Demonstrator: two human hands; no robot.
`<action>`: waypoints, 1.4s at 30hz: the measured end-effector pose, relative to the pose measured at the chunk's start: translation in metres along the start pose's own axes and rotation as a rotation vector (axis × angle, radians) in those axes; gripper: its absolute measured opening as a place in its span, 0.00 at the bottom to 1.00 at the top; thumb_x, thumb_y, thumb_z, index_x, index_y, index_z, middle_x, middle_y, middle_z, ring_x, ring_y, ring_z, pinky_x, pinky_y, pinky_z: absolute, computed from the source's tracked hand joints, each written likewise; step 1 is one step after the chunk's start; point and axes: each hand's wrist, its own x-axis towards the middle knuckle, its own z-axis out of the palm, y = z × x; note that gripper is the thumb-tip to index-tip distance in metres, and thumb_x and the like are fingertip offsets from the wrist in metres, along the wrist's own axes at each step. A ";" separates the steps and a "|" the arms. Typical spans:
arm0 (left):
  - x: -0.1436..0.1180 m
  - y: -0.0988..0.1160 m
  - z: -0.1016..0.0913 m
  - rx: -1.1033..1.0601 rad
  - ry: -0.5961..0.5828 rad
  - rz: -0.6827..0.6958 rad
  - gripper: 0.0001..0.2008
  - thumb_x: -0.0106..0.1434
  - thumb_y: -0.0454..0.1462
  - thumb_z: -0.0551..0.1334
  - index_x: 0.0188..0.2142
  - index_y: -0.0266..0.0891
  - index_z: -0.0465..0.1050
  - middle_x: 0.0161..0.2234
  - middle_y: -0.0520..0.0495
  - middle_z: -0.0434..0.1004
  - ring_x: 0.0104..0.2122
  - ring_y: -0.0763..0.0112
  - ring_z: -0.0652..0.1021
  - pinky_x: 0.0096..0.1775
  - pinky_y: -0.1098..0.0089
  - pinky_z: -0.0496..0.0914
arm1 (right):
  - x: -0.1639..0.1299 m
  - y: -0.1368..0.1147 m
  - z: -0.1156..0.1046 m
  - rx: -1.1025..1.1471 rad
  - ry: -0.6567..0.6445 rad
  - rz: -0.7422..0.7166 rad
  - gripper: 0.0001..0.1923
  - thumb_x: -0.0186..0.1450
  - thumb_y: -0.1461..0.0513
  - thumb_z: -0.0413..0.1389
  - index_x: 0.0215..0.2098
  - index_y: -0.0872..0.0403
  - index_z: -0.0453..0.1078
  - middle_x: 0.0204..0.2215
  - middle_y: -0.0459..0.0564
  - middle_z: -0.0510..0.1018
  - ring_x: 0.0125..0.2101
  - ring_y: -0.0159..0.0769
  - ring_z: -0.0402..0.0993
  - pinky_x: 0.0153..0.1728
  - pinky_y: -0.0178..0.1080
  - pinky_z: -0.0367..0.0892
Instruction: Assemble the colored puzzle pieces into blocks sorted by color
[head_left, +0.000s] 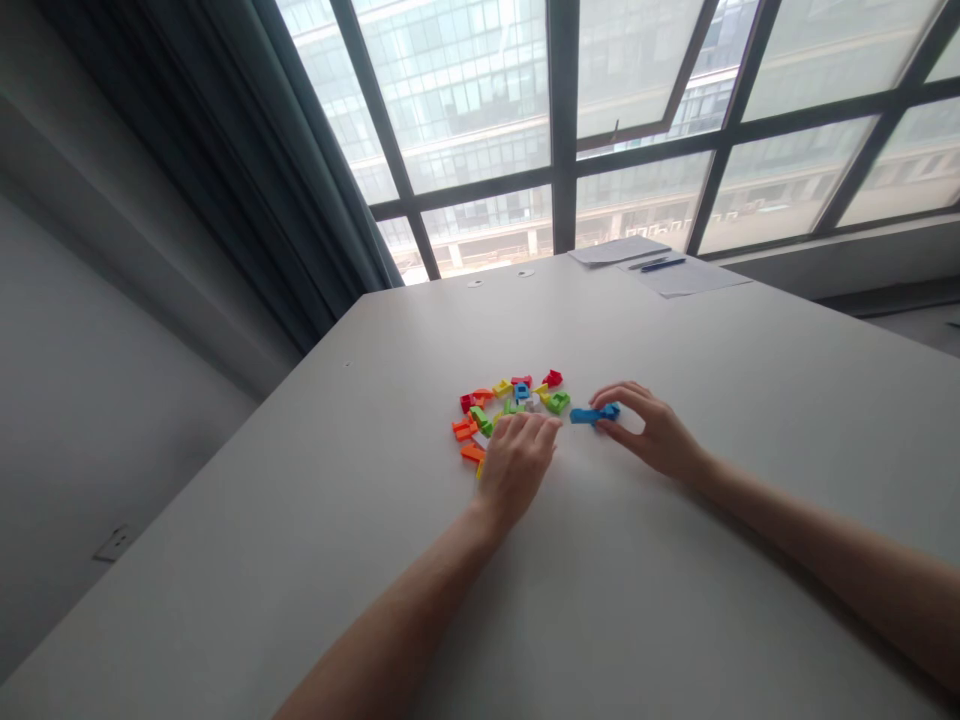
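My right hand (654, 432) pinches a blue plastic building piece (594, 414) between thumb and fingers, just right of a loose pile. The piece is long and low, with a raised part at its right end. Over the near right side of the pile is my left hand (519, 462), back up, with its fingers bent together. Its fingertips are hidden, so what they hold cannot be made out. Around it lie small plastic pieces: orange ones (465, 429), a green one (558, 402), a red one (553, 378), a blue one (521, 391) and a yellow one (502, 387).
The pile lies on a large white table (360, 500). At its far edge are sheets of paper (694, 277) with a dark blue pen (664, 265) on top. Behind stand framed windows (480, 100), and a dark curtain (300, 180) hangs at the left.
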 end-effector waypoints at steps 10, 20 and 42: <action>-0.001 -0.003 0.002 0.157 -0.017 -0.103 0.14 0.65 0.30 0.58 0.49 0.40 0.69 0.48 0.41 0.75 0.46 0.56 0.74 0.51 0.53 0.66 | 0.000 0.055 -0.006 -0.067 0.222 0.389 0.21 0.61 0.44 0.55 0.37 0.52 0.73 0.37 0.54 0.79 0.39 0.47 0.75 0.43 0.52 0.69; 0.006 0.020 -0.001 -0.080 -0.013 -0.061 0.12 0.66 0.34 0.57 0.50 0.38 0.67 0.49 0.42 0.74 0.49 0.60 0.73 0.55 0.56 0.64 | 0.004 0.042 -0.006 -0.056 0.113 0.298 0.15 0.64 0.48 0.55 0.38 0.50 0.73 0.37 0.51 0.79 0.41 0.45 0.74 0.46 0.49 0.67; 0.007 0.023 0.004 -0.211 -0.069 0.007 0.11 0.66 0.36 0.57 0.47 0.39 0.71 0.47 0.45 0.77 0.47 0.61 0.74 0.55 0.56 0.63 | -0.002 0.021 -0.008 -0.207 -0.262 -0.035 0.09 0.57 0.61 0.58 0.37 0.49 0.66 0.52 0.55 0.71 0.53 0.48 0.65 0.51 0.52 0.60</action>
